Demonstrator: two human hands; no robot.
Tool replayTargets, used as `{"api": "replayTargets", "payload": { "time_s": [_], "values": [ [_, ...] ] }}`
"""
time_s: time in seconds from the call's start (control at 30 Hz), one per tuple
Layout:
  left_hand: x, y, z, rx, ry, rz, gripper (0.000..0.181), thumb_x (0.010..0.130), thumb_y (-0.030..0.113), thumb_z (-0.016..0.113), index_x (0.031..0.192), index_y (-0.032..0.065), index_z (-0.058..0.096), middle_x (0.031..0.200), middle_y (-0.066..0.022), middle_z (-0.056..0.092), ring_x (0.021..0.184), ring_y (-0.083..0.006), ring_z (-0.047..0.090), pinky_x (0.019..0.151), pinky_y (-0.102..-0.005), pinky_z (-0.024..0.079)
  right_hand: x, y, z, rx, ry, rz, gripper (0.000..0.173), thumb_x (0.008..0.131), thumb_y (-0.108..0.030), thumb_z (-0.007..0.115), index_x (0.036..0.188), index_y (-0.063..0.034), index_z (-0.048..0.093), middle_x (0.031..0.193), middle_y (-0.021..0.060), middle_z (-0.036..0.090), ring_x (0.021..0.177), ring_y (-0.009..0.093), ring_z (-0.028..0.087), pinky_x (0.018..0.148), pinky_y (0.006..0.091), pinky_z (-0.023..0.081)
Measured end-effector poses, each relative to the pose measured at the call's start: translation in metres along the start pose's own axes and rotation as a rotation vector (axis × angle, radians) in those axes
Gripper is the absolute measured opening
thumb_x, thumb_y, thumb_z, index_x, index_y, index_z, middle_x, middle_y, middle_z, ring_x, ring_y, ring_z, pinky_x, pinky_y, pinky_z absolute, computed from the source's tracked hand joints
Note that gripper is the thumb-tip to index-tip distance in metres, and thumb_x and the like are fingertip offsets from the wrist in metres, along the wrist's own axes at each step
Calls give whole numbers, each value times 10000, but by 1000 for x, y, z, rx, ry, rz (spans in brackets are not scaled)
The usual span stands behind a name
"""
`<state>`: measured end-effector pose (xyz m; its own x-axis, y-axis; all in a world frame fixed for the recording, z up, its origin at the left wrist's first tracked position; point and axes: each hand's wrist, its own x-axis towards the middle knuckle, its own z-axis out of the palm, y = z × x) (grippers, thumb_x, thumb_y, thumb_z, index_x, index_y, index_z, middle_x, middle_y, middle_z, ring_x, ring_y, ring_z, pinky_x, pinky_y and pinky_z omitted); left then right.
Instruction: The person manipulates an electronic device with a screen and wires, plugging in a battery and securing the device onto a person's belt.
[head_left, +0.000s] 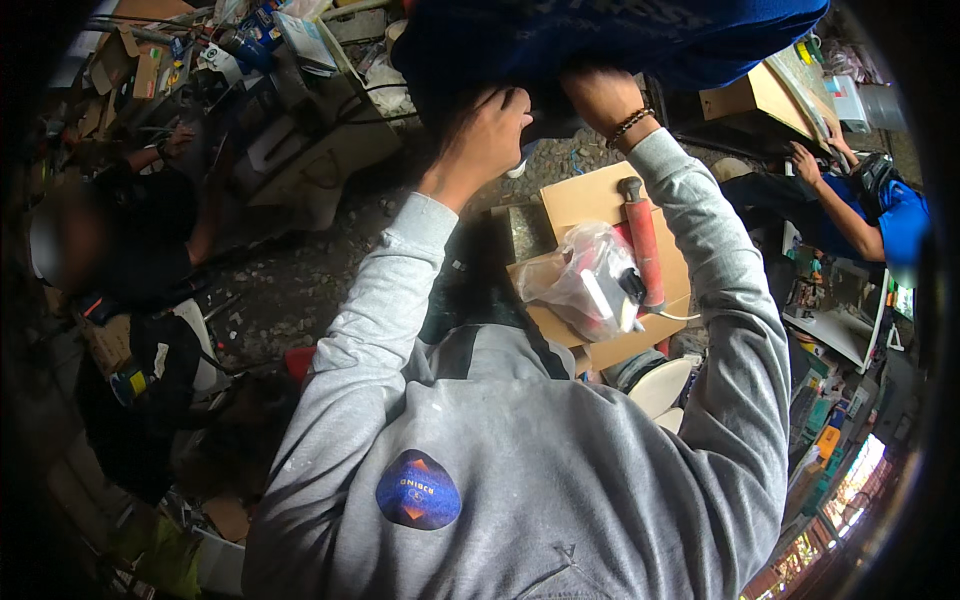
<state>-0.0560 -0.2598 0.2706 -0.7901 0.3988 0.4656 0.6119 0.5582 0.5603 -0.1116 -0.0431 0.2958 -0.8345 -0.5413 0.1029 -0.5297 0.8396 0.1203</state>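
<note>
Both of my hands are at the top of the view, close against the dark blue clothing (525, 37) of a person in front of me. My left hand (487, 131) has bent fingers, with the fingertips beside a dark patch of that clothing. A beaded bracelet circles the wrist of my right hand (604, 101), whose fingers are hidden beneath the blue cloth. Whether either hand grips something cannot be made out. Below my hands stands an open cardboard box (566, 199). On it lie a red hand pump (645, 244) with a dark handle and a clear plastic bag (592, 277) of mixed items.
A person in dark clothing (142, 225) is at the left, near a cluttered workbench (300, 161). Another person in blue (847, 202) reaches toward a wooden box (761, 97) at the right. Stony ground (360, 225) shows between. Tools and boxes (825, 435) crowd the lower right.
</note>
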Motion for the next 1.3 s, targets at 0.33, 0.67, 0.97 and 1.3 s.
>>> {"api": "replayTargets", "payload": {
  "time_s": [0.33, 0.67, 0.97, 1.3],
  "values": [
    [-5, -18, -3, -150, -1, 22, 103, 909, 91, 629, 959, 56, 545, 887, -170, 602, 808, -401, 601, 664, -456, 493, 9, 13, 8, 76, -38, 11, 159, 836, -152, 598, 943, -110, 707, 965, 162, 697, 861, 339, 694, 703, 455, 581],
    [-5, -14, -11, -152, -42, -29, 113, 895, 78, 643, 979, 65, 569, 834, -191, 633, 782, -421, 622, 639, -477, 495, -11, -16, -3, -55, 37, 184, 128, 846, -174, 586, 875, -137, 705, 771, 140, 698, 668, 347, 696, 575, 447, 574],
    [-4, -26, 8, -148, 35, 28, 146, 855, 68, 664, 969, 33, 581, 856, -170, 645, 802, -383, 642, 658, -464, 509, 11, -10, 11, -246, -67, -76, 120, 800, -149, 615, 845, -100, 715, 846, 124, 693, 795, 310, 694, 658, 417, 570],
    [6, -27, -3, -141, 56, 102, 111, 858, 76, 654, 911, 38, 565, 911, -139, 611, 819, -369, 620, 689, -448, 506, 19, 12, 19, -257, 57, -78, 98, 806, -176, 631, 859, -142, 705, 833, 88, 684, 739, 276, 691, 622, 408, 561]
  ]
}}
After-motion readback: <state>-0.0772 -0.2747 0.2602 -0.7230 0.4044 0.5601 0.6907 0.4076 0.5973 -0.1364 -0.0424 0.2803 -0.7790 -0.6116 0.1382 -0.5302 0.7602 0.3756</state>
